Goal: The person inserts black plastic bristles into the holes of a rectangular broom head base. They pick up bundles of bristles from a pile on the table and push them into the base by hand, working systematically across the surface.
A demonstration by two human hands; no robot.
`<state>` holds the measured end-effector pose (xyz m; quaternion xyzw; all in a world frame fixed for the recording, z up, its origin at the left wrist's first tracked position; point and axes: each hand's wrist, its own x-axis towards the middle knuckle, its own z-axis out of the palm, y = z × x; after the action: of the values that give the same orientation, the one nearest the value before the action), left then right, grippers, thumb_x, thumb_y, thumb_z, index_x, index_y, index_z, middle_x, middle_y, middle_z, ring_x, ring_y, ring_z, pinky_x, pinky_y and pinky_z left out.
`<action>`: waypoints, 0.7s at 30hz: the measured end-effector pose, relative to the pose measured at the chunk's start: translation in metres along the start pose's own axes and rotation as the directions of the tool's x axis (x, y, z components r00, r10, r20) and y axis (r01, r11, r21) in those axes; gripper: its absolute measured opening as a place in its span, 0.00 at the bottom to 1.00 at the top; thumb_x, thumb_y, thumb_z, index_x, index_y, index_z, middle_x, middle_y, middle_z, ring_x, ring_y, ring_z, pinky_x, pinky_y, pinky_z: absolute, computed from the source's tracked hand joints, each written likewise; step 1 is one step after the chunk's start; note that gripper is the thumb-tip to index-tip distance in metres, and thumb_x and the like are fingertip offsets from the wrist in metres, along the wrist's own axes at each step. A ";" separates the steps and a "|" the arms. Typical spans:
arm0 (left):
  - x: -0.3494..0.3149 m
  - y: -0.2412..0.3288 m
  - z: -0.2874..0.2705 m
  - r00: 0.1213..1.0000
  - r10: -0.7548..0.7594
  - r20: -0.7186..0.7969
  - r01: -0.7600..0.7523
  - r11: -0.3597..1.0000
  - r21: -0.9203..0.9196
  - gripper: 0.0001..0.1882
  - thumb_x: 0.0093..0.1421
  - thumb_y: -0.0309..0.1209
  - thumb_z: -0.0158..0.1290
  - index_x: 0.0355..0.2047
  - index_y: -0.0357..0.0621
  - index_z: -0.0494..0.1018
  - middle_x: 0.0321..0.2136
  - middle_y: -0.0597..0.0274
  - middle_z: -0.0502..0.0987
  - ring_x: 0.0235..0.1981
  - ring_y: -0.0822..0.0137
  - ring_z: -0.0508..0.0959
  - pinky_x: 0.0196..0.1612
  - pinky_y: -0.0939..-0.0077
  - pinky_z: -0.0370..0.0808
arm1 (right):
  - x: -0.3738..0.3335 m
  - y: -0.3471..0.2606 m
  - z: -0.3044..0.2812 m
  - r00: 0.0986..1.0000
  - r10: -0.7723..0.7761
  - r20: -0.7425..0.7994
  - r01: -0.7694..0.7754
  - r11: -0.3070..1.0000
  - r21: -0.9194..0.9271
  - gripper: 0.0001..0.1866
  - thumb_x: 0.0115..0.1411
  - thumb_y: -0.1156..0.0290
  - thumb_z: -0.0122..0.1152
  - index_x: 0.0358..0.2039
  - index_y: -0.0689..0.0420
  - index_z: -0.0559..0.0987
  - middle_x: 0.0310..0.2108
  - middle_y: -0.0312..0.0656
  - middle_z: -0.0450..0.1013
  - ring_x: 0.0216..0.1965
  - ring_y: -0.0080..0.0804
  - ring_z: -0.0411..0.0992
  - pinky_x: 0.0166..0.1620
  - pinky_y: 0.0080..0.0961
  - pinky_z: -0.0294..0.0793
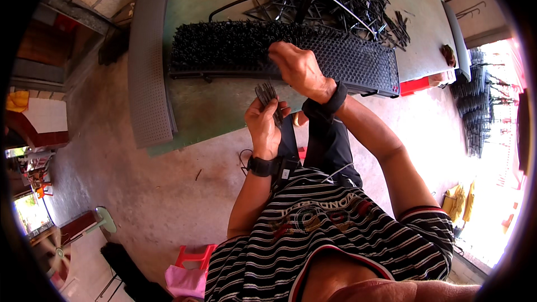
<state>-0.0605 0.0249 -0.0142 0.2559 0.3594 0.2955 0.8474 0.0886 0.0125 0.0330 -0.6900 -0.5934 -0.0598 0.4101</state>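
A long black board with rows of holes (358, 62) lies across the table in front of me. Its left part is thickly filled with upright black strips (218, 46), while holes show on its right part. My right hand (302, 71) is over the middle of the board, where the filled part meets the holes. Its fingers are closed in a pinch; whatever they may hold is hidden. Nearer to me, my left hand (264, 126) grips a small bundle of thin black strips (267, 94), their ends fanning out above the fingers.
A heap of loose black strips (352, 3) lies on the green table (193, 126) behind the board, with a thin metal frame crossing it. Grey perforated sheets (148, 67) overhang the table's left end. Behind me, a pink cloth (185, 281) drapes a red stool (196, 254).
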 end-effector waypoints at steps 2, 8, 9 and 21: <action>-0.001 0.001 0.002 1.000 0.001 -0.001 -0.001 1.000 0.013 0.04 0.56 0.19 0.50 0.33 0.34 0.72 0.28 0.58 0.75 0.25 0.65 0.77 0.28 0.69 0.78 | -0.002 0.007 0.000 0.991 -0.038 0.125 0.055 0.989 -0.138 0.06 0.54 0.71 0.57 0.32 0.58 0.75 0.24 0.45 0.71 0.24 0.44 0.72 0.24 0.34 0.70; -0.001 0.001 0.005 0.999 -0.031 0.018 0.032 0.999 -0.017 0.06 0.56 0.19 0.51 0.35 0.35 0.73 0.29 0.58 0.76 0.25 0.65 0.77 0.27 0.70 0.78 | -0.016 0.000 -0.014 0.937 0.308 0.163 -0.330 0.935 0.129 0.08 0.52 0.68 0.61 0.27 0.61 0.78 0.21 0.44 0.75 0.22 0.38 0.74 0.25 0.28 0.72; -0.001 -0.001 0.007 0.999 -0.030 0.043 0.031 0.999 -0.015 0.07 0.56 0.20 0.51 0.36 0.36 0.73 0.30 0.58 0.77 0.25 0.65 0.77 0.27 0.70 0.78 | -0.018 0.002 -0.018 0.901 0.335 0.275 -0.388 0.906 0.168 0.09 0.52 0.68 0.61 0.27 0.61 0.78 0.20 0.44 0.75 0.21 0.36 0.75 0.24 0.27 0.72; 0.002 -0.010 0.012 0.999 -0.032 0.009 0.032 0.999 0.003 0.04 0.57 0.20 0.51 0.33 0.35 0.73 0.25 0.62 0.74 0.24 0.67 0.76 0.27 0.71 0.77 | -0.003 0.002 -0.024 0.843 0.488 -0.225 -0.336 0.806 0.488 0.07 0.56 0.78 0.57 0.36 0.62 0.72 0.23 0.42 0.76 0.25 0.23 0.77 0.25 0.17 0.73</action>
<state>-0.0477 0.0166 -0.0140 0.2527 0.3599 0.2802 0.8533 0.0991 -0.0051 0.0453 -0.6750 -0.3447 0.0463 0.6507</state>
